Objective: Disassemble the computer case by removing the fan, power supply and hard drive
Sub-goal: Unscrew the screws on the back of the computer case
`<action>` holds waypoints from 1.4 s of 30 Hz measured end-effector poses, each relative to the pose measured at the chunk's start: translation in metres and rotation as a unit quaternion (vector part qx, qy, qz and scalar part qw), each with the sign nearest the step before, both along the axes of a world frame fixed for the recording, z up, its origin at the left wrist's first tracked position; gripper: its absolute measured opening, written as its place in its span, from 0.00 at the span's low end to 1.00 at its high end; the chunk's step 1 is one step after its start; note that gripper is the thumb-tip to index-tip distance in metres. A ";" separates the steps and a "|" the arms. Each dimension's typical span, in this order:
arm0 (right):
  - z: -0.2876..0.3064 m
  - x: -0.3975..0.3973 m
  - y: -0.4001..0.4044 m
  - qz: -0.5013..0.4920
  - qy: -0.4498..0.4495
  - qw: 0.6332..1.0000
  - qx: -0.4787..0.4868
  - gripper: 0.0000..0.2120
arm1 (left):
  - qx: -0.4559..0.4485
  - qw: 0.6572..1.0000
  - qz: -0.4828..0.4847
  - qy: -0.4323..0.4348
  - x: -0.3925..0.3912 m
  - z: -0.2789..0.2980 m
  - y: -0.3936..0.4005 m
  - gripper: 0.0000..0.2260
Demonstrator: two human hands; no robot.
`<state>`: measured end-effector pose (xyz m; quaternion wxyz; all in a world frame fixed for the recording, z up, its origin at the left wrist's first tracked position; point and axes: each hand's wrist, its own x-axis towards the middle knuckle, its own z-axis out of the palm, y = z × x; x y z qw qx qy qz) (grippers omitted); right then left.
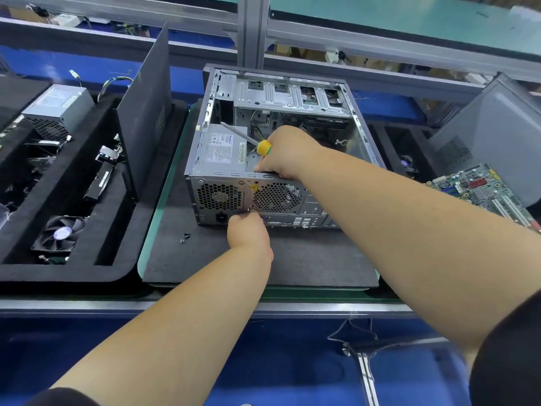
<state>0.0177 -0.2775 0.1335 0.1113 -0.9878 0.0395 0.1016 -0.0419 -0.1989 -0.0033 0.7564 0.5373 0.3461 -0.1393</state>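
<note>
Risk: screw drops into open grey steel computer case (263,183) on our mat. Left hand (248,230) pinches at rear panel; right hand (285,153) grips yellow-handled screwdriver (263,147), steadying rim.

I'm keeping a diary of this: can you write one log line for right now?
left hand: pinching screw on case rear | right hand: holding screwdriver, resting on case rim | power supply: still inside
</note>
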 end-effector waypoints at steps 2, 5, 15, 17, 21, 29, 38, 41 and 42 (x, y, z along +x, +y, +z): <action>-0.001 0.002 0.004 0.000 -0.007 1.000 0.001 0.22 | 0.119 0.991 -0.011 -0.057 -0.001 -0.006 0.001 0.06; -0.001 0.003 0.006 -0.007 -0.004 1.000 0.006 0.22 | 0.266 0.952 -0.056 -0.142 -0.007 -0.013 0.008 0.07; 0.016 0.001 0.002 0.010 0.082 0.997 -0.003 0.15 | 0.502 0.784 -0.188 -0.313 -0.004 -0.025 0.036 0.06; 0.018 -0.001 0.000 0.001 0.094 0.995 0.018 0.15 | 0.521 0.765 -0.214 -0.314 -0.004 -0.021 0.041 0.08; 0.022 -0.016 -0.011 -0.023 0.073 0.996 0.053 0.15 | 0.576 0.685 -0.289 -0.340 -0.004 -0.001 0.063 0.09; 0.001 -0.078 -0.038 -0.203 -0.093 0.919 0.326 0.07 | 0.501 0.554 -0.323 -0.581 0.028 0.096 0.087 0.07; -0.060 -0.171 -0.015 -0.258 -0.136 0.823 0.487 0.08 | 0.445 0.526 -0.582 -0.431 0.098 0.111 0.045 0.14; -0.080 -0.194 0.006 -0.309 -0.124 0.812 0.480 0.11 | 0.467 0.442 -0.640 -0.420 0.102 0.107 0.040 0.20; -0.087 -0.197 0.013 -0.325 -0.118 0.812 0.470 0.12 | 0.476 0.410 -0.656 -0.418 0.103 0.106 0.039 0.22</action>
